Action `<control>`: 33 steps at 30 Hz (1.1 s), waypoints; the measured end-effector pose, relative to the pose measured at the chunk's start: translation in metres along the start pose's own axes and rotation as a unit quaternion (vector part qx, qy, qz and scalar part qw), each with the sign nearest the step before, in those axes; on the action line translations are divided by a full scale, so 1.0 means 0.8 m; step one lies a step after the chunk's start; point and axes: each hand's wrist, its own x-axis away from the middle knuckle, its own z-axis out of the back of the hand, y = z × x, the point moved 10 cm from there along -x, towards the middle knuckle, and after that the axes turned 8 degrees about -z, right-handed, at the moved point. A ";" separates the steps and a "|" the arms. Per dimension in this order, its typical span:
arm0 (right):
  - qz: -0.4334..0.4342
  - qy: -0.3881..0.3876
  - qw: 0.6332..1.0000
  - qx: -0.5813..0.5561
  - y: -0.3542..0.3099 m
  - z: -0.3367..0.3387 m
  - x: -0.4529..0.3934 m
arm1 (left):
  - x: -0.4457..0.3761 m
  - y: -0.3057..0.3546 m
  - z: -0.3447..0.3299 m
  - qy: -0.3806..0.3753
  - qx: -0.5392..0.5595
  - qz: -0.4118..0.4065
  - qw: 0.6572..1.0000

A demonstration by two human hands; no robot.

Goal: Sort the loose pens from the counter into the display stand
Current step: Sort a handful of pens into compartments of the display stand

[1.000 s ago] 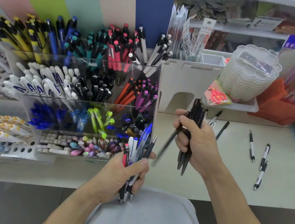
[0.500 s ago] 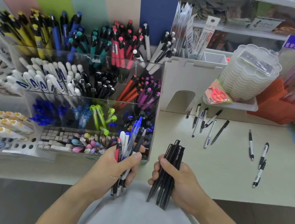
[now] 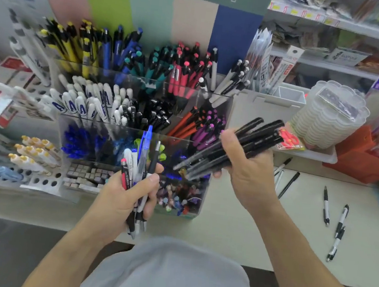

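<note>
My right hand (image 3: 248, 168) grips a bundle of black pens (image 3: 235, 146), held slanted over the front right corner of the clear display stand (image 3: 137, 132), tips pointing down-left. My left hand (image 3: 127, 197) holds a mixed bunch of pens (image 3: 140, 158), blue, white, red and black, upright in front of the stand. The stand's tiered compartments are filled with pens sorted by colour. Several loose pens (image 3: 332, 215) lie on the pale counter (image 3: 245, 221) to the right, some black-and-white, some thin and black.
A white holder (image 3: 267, 107) stands right of the display stand. A stack of clear plastic trays (image 3: 330, 113) and an orange packet sit at the back right. White marker racks (image 3: 22, 154) fill the left. Shelves with goods run behind.
My right hand rose from near my lap with the black pens and now holds them over the stand's front right corner. My left hand kept its mixed bunch roughly in place.
</note>
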 end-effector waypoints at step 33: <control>0.394 0.078 0.831 0.386 -0.019 -0.182 -0.023 | -0.046 0.141 0.082 0.194 -0.203 -0.223 0.933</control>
